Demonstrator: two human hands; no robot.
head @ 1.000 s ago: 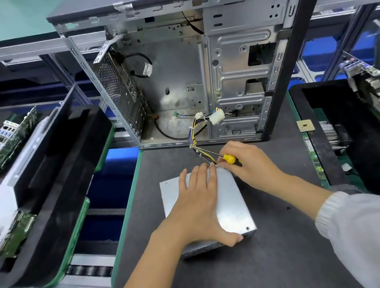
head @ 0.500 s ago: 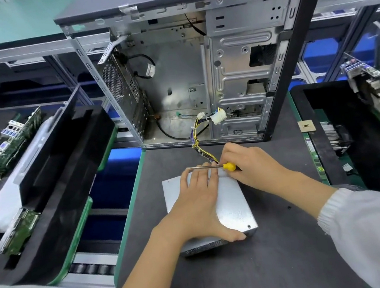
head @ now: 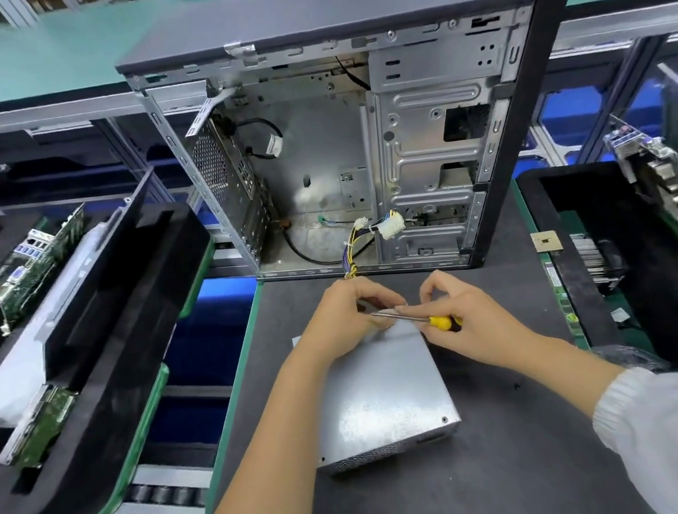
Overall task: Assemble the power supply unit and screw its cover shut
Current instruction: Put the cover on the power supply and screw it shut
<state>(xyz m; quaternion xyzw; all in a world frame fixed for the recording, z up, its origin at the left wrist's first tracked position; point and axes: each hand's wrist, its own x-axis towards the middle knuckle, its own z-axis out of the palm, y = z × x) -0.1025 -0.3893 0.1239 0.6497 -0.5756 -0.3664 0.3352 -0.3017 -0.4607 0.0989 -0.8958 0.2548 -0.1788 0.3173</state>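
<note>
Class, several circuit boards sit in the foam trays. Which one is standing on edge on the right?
The green circuit board leaning upright in the right-hand foam tray; the other boards lie in the left trays.

An open computer case (head: 358, 147) stands upright at the back of a dark grey mat (head: 504, 471), its side panel off and bare metal showing inside. Left of the mat, black foam trays (head: 94, 329) hold green circuit boards (head: 42, 425). On the right, another black tray (head: 628, 264) carries a circuit board (head: 662, 191) standing on edge. A small square chip (head: 546, 240) lies near the case's right corner.
</note>
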